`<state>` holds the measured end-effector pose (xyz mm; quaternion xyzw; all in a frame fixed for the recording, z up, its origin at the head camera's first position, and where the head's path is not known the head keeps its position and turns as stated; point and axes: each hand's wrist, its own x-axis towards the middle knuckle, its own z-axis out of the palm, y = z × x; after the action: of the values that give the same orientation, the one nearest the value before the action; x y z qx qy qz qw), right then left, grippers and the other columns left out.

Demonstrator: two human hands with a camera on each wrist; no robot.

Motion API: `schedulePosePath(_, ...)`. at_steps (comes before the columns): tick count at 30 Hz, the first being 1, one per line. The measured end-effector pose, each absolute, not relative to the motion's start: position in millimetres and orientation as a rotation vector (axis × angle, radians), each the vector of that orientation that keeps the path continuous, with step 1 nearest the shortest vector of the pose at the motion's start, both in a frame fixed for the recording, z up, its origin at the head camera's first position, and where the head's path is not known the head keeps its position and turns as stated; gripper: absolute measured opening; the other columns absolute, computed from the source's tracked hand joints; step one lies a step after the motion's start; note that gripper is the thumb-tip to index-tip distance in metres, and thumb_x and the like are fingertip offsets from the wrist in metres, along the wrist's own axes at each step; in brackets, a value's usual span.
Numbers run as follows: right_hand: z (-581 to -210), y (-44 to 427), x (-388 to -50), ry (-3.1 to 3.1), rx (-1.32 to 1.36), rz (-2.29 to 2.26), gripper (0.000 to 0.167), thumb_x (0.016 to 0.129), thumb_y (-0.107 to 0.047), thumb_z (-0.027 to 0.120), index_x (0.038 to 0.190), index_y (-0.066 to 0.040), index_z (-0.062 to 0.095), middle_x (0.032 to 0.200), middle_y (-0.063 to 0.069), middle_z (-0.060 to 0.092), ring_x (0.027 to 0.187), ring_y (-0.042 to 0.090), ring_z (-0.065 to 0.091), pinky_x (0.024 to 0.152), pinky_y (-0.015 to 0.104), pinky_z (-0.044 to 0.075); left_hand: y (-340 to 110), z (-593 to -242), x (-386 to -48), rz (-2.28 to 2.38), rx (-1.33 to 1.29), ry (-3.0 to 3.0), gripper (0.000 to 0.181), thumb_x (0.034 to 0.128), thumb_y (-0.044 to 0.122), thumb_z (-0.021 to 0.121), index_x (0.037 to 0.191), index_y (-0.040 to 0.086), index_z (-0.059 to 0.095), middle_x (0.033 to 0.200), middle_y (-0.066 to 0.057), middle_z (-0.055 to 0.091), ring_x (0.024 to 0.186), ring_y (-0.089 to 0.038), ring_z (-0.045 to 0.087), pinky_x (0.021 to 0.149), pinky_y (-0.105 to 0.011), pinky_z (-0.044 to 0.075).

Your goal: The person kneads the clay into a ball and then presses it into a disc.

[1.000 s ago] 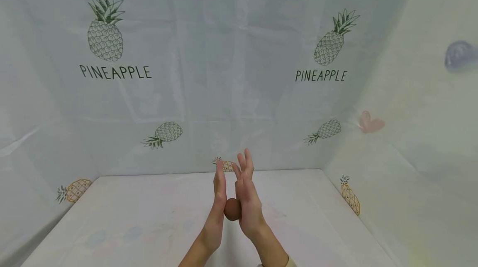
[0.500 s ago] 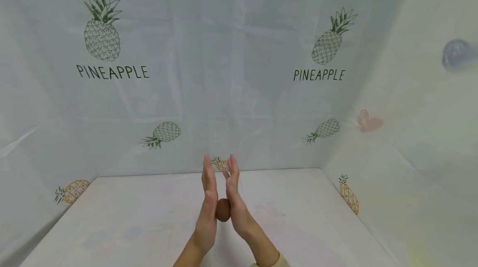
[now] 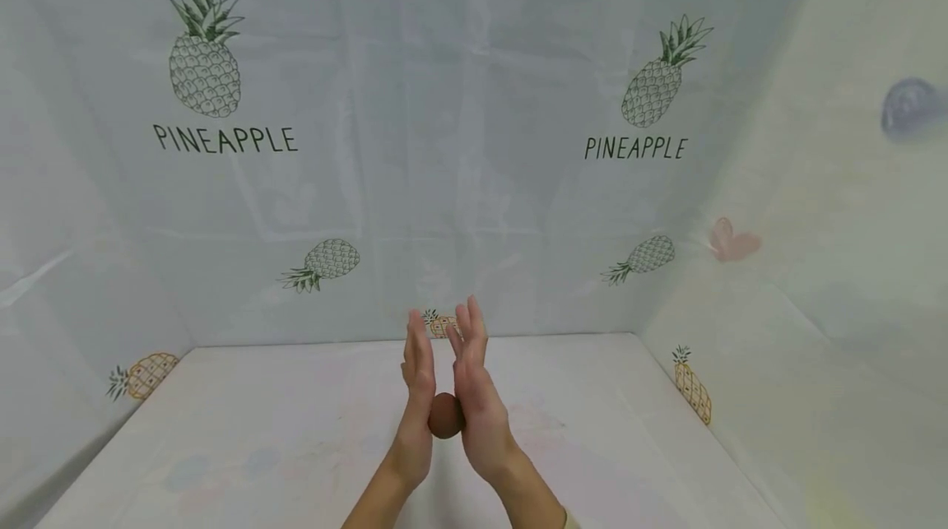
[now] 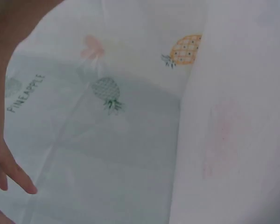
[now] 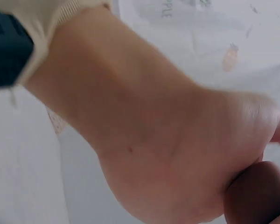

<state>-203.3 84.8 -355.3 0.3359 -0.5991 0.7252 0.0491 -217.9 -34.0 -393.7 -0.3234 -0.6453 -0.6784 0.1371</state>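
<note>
A smooth brown ball (image 3: 446,416), like a lump of clay, sits between the two palms in the head view. My left hand (image 3: 417,406) presses it from the left with straight fingers pointing up and away. From the other side my right hand (image 3: 480,406) presses it, its fingers also straight and slightly spread. In the right wrist view the brown ball (image 5: 256,196) touches the right palm (image 5: 191,149) at the lower right corner. The left wrist view has fingers (image 4: 19,177) at its left edge, and the ball is out of sight there.
Below the hands lies a white tabletop (image 3: 281,414) with faint coloured marks. A pale curtain (image 3: 444,142) printed with pineapples closes off the back, and similar sheets hang at both sides. The right wrist carries a dark device (image 5: 9,49) beside a cream cuff (image 5: 67,14).
Both hands and the ball shifted left, then slightly back right. The right hand slid down and back up against the left, with the ball staying between the palms.
</note>
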Motion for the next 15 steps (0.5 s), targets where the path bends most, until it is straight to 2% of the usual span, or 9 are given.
schedulePosePath(7,-357.5,100.4,-220.4,-1.759,0.903,2.169,0.061,0.114,-0.040,0.012,0.169,-0.036,-0.016,0.176,-0.007,-0.017,0.163,0.027,-0.011,0.120,0.073,-0.017,-19.0,-389.5,-202.1,-1.995,-1.091,-1.888,0.060,0.1136,0.025,0.006,0.168,0.039,-0.016,0.174,0.016,-0.027,0.158,-0.011,-0.029,0.110,-0.081,-0.022)
schedulePosePath(10,-364.3,97.6,-226.0,-1.800,0.895,2.187,0.061,0.115,-0.042,0.012,0.168,-0.036,-0.017,0.176,-0.007,-0.017,0.163,0.028,-0.012,0.120,0.074,-0.016,-20.8,-387.1,-199.7,-1.966,-1.071,-1.895,0.060,0.1135,0.027,0.005,0.168,0.039,-0.016,0.175,0.014,-0.026,0.159,-0.012,-0.028,0.111,-0.082,-0.020)
schedulePosePath(15,-376.1,81.1,-224.2,-1.996,0.907,2.234,0.062,0.115,-0.047,0.014,0.167,-0.041,-0.018,0.176,-0.008,-0.018,0.164,0.030,-0.008,0.121,0.075,-0.011,-33.5,-383.3,-205.6,-1.997,-0.921,-1.870,0.058,0.1136,0.039,0.007,0.167,0.044,-0.013,0.174,0.019,-0.022,0.159,-0.011,-0.027,0.114,-0.079,-0.019)
